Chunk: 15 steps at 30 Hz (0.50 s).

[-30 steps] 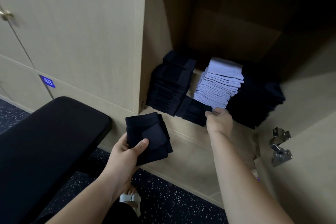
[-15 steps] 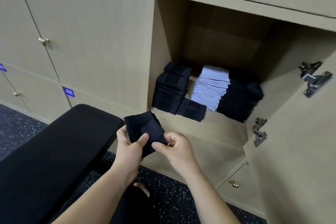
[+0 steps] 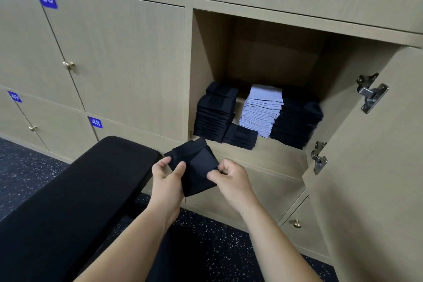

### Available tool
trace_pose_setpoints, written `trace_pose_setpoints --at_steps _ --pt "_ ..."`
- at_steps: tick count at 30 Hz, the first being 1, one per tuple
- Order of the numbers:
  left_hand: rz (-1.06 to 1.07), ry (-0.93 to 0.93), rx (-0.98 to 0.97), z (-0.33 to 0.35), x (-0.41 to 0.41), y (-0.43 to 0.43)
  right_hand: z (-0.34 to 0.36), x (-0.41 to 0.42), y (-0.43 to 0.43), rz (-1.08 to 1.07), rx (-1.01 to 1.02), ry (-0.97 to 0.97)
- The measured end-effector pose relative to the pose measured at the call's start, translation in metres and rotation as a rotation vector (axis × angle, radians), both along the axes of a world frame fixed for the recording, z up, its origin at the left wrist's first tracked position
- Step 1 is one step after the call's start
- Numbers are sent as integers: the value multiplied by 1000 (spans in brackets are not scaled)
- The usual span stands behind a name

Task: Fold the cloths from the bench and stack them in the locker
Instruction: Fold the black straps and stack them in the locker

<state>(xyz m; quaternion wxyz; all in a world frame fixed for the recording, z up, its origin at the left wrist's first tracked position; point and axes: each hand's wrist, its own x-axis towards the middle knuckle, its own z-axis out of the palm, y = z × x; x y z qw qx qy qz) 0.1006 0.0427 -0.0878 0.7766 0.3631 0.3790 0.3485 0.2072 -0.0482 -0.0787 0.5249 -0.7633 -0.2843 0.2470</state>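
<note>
A folded dark navy cloth [image 3: 196,162] is held in front of the locker, just below its open compartment [image 3: 263,57]. My left hand [image 3: 168,177] grips its left side with the thumb on top. My right hand [image 3: 230,175] pinches its right edge. Inside the compartment stand a dark stack [image 3: 215,114] at the left, a light blue stack [image 3: 262,110] in the middle and a taller dark stack [image 3: 296,119] at the right. A small dark folded pile [image 3: 240,137] lies in front, between the left and middle stacks.
A black padded bench [image 3: 80,190] runs from the lower left up to the locker. The open locker door [image 3: 375,155] with metal hinges stands at the right. Closed numbered doors fill the left wall. Dark speckled floor lies below.
My right hand left the pile inside the locker and came down to pinch the cloth held by my left hand. The view pulled back and rose.
</note>
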Motion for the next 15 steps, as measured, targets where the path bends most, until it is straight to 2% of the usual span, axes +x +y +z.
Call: trace_pose_setpoints --at_steps 6,15 --pt "60 -15 3 7 7 9 5 23 -7 -41 1 17" --pt "-67 68 113 9 19 17 3 61 -1 -80 67 33"
